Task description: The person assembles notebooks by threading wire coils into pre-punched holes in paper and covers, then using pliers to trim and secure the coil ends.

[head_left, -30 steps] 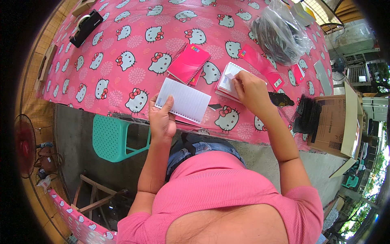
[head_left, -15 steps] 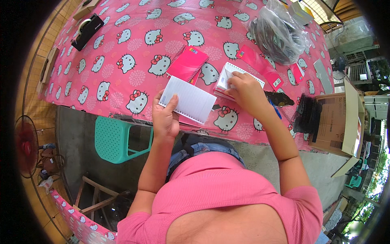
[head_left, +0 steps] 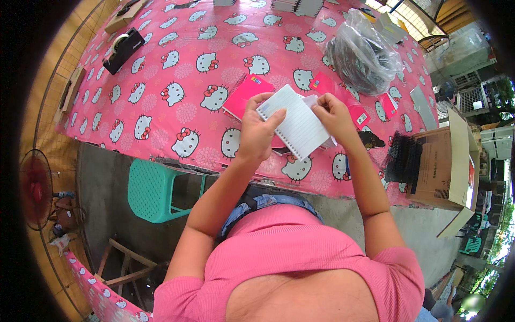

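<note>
My left hand (head_left: 258,127) grips a pad of white lined sheets (head_left: 298,121) with punched holes along one edge, its thumb lying on top. My right hand (head_left: 337,119) is closed at the pad's right edge, fingertips pinching white paper beside it. How many sheets it holds cannot be made out. Just left of the pad lie pink spiral notebooks (head_left: 242,97), partly behind my left hand. To the right of my right hand are pink printed covers (head_left: 358,115). The stack of sheets on the table is mostly hidden by the pad and my hands.
Pink patterned cloth covers the table (head_left: 177,126). A clear plastic bag of dark coils (head_left: 362,61) sits at the far right. Black wire spirals (head_left: 405,158) lie beside an open cardboard box (head_left: 434,161). A tape dispenser (head_left: 123,51) stands far left; a green stool (head_left: 153,190) is below.
My left hand has carried the pad right and tilted it, over to my right hand. My right hand has lifted off the stack and now pinches paper at the pad's edge.
</note>
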`<state>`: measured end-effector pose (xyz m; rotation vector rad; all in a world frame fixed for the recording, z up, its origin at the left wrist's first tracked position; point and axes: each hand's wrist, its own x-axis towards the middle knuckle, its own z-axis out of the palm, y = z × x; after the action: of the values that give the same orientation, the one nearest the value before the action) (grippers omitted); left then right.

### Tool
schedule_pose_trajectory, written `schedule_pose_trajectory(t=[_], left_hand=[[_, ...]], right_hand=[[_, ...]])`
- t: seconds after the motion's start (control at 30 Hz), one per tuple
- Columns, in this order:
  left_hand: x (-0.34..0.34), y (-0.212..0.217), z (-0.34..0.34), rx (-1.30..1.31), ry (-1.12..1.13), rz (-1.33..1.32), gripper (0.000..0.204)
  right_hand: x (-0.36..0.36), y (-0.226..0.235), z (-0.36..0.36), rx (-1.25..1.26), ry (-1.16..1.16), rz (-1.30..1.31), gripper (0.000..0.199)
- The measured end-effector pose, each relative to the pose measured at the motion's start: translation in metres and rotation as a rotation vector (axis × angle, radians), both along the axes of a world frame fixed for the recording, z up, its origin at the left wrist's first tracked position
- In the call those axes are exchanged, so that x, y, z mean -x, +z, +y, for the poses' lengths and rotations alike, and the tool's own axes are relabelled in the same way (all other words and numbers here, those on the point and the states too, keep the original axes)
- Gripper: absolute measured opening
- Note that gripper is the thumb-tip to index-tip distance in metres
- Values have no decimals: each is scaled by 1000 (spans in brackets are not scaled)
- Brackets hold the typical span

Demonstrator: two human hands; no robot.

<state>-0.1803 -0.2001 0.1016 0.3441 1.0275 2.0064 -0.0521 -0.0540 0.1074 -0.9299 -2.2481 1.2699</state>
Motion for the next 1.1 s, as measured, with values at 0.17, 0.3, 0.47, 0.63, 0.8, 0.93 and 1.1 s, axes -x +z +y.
schedule_pose_trajectory(t=[0.17,0.3,0.47,0.63,0.8,0.93,1.1], left_hand=[[3,-24,25,115,-73,241,38],[6,-24,26,213,-93,337,40],[6,-22,26,167,-55,344,41],[14,0,17,13,-223,-100,28],[17,32,7,63,-319,-331,29],[14,27,6,83,-370,-192,28],[14,30,8,46,-281,-25,35]], right_hand=[[-9,7,19,470,-44,168,14],[-22,24,47,202,-169,254,16],[-46,88,50,-228,-356,606,11],[-33,62,-7,-493,605,353,16],[-38,56,-15,-279,728,401,15],[-40,60,-11,-101,840,479,24],[-60,95,-43,-302,538,479,57]])
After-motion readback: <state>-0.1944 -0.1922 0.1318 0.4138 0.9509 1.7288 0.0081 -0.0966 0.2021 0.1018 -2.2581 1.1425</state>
